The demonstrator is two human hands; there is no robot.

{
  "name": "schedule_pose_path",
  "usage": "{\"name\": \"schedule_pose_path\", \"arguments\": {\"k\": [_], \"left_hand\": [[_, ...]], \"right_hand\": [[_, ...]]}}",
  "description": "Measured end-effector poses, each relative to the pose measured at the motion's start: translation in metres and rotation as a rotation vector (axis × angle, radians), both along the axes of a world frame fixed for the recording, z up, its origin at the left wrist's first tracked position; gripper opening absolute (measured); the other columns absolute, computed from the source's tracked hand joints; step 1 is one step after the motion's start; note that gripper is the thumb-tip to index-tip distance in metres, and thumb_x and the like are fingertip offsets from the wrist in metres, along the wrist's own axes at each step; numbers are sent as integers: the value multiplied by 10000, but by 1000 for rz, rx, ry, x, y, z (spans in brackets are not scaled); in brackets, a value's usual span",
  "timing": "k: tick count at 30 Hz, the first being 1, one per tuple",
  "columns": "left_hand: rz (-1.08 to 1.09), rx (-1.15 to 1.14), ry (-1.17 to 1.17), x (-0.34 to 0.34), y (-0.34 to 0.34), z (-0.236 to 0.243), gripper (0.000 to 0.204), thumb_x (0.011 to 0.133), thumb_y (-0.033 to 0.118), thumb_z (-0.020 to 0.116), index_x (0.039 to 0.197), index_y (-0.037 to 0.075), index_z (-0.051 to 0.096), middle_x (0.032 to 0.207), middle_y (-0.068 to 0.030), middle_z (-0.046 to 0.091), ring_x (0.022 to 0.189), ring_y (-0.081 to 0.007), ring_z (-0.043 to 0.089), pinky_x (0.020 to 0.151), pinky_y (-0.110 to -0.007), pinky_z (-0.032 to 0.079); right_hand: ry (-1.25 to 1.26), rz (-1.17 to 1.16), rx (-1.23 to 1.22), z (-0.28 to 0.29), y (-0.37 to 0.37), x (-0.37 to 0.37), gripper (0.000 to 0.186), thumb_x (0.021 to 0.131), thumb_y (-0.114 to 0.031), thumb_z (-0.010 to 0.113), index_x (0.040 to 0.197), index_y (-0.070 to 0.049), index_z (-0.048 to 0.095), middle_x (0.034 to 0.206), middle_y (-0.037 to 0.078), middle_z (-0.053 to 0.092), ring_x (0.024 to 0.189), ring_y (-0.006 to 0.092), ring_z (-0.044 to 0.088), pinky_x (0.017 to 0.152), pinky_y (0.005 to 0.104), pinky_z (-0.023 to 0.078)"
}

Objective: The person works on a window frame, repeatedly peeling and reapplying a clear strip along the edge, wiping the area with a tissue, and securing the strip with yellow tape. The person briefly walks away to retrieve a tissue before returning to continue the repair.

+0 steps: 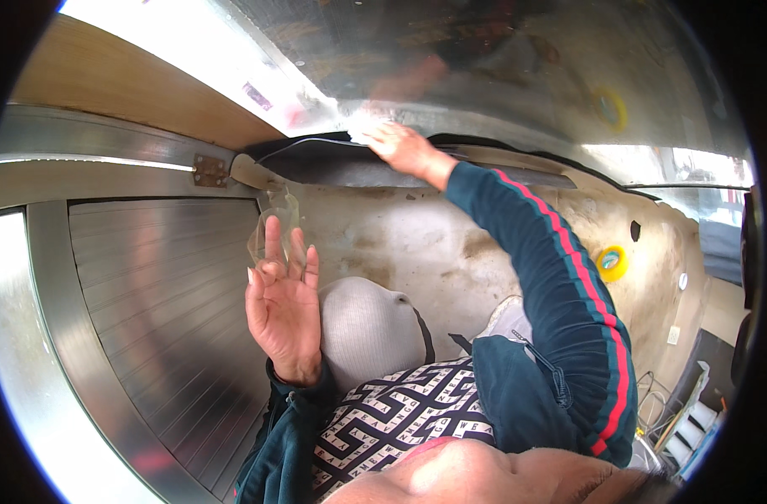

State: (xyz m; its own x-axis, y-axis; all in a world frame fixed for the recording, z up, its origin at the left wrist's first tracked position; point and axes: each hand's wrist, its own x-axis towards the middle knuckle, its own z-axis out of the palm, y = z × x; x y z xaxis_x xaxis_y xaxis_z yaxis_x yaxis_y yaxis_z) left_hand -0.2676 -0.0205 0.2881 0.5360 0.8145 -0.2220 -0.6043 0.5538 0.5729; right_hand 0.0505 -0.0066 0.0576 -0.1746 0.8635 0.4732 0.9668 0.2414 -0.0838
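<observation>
My left hand (pixel 283 307) is raised palm up in front of a ribbed metal shutter (pixel 157 302), fingers stretched upward. A crumpled piece of clear film (pixel 272 225) hangs at its fingertips. My right hand (pixel 407 149), in a dark teal sleeve with a red stripe, reaches far forward. It lies on the lower edge of a shiny reflective metal panel (pixel 501 67). Glare washes out its fingertips, so its grip is hidden. A dark strip (pixel 333 160) runs along the panel's foot under that hand.
A brass hinge (pixel 209 170) sits on the metal frame beside a wooden surface (pixel 123 88). On the stained concrete floor (pixel 417 244) lies a yellow tape roll (pixel 612 263). My grey-clad knee (pixel 367 328) and a grey shoe (pixel 505 315) are below. Cables and clutter fill the lower right.
</observation>
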Motion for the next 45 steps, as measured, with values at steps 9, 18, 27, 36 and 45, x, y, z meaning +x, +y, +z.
{"name": "schedule_pose_path", "arguments": {"k": [9, 18, 27, 36, 45], "left_hand": [[-51, -24, -11, 9, 9, -4, 308, 1050, 310, 493, 978, 92, 698, 1625, -71, 311, 1463, -295, 328, 1179, -470, 294], [26, 1, -11, -8, 1, 4, 306, 1044, 314, 508, 991, 94, 714, 1624, -72, 313, 1455, -313, 335, 1183, -485, 283], [19, 18, -2, -5, -4, 7, 293, 1042, 314, 512, 989, 100, 705, 1622, -74, 317, 1454, -302, 340, 1183, -476, 284], [-5, -11, -16, -10, 7, 1, 300, 1042, 317, 510, 976, 90, 695, 1616, -70, 332, 1442, -299, 355, 1168, -476, 307], [13, 6, -27, -7, -8, 10, 314, 1050, 314, 487, 943, 86, 675, 1597, -76, 371, 1423, -297, 383, 1171, -462, 306]], "right_hand": [[-106, -330, -327, 50, -237, 149, 400, 932, -68, 549, 1323, 12, 570, 1295, 176, 623, 1177, 352, 584, 1011, 431, 473], [-57, 5, 113, 46, 30, -22, 330, 833, -93, 578, 1139, -7, 668, 1243, 140, 651, 1157, 290, 613, 1026, 411, 464], [-72, 99, 253, 59, 52, -28, 272, 909, -124, 577, 1141, -8, 658, 1218, 145, 640, 1132, 308, 615, 995, 406, 493], [-192, -257, -289, 99, -218, 144, 442, 956, -44, 503, 1397, -48, 529, 1433, 105, 548, 1226, 337, 565, 1094, 440, 418], [-130, -28, 54, 65, 40, -30, 248, 813, -99, 599, 1046, -33, 654, 1016, 78, 642, 1028, 252, 616, 912, 388, 489]]}}
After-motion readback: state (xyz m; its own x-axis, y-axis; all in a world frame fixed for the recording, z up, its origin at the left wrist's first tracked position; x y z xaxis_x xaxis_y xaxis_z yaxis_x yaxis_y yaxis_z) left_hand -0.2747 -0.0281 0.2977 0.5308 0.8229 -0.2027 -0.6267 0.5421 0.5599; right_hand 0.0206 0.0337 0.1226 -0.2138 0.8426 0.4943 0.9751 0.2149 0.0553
